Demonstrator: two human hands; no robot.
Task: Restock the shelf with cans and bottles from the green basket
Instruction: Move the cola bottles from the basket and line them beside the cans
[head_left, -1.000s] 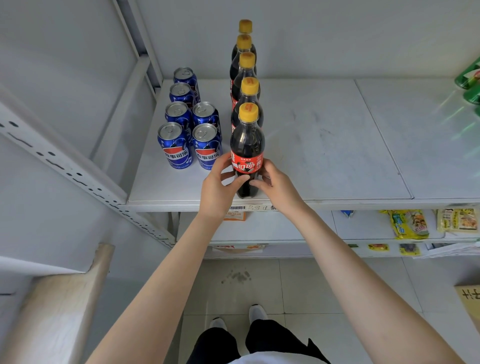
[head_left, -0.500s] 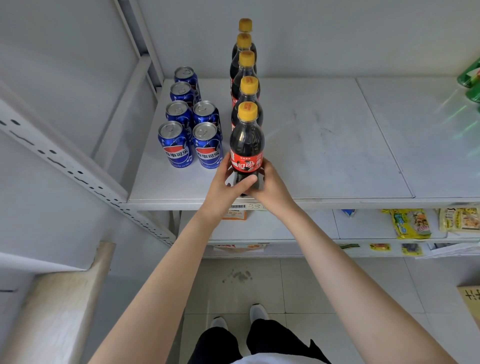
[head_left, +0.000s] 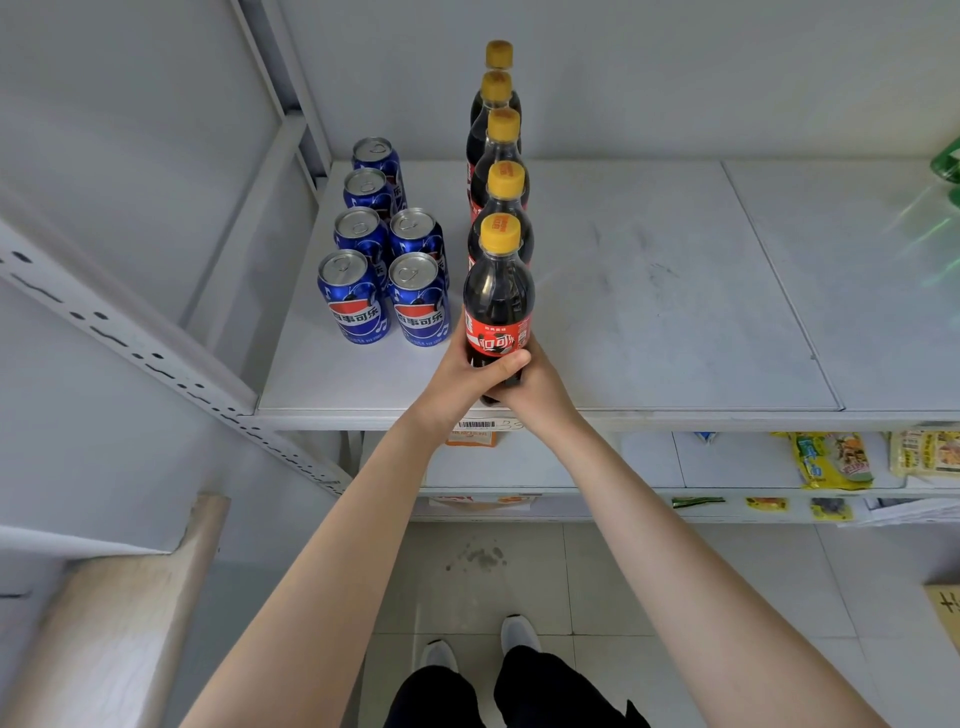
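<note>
Head view: white metal shelf (head_left: 649, 291), flat matte top, scuffed, with a panel seam right of centre. Right of the bottles the slab is open up to the green bottles (head_left: 946, 166) at the far right edge. The left side is boxed in by a slanted perforated post (head_left: 130, 338).

Bottle row (head_left: 503, 202): four dark cola bottles with yellow caps, single file front to back.

Cans (head_left: 353, 306): six, blue with shiny tops, in two columns just left of the row with a narrow gap between.

Bottle (head_left: 498, 296): clear plastic, dark cola, red label, yellow cap. It stands upright at the front of the row, base near the shelf's front lip.

Left hand (head_left: 457, 374) wraps it low, thumb across the front below the label. Right hand (head_left: 543, 387) cups the lower right side, fingertips hidden.
</note>
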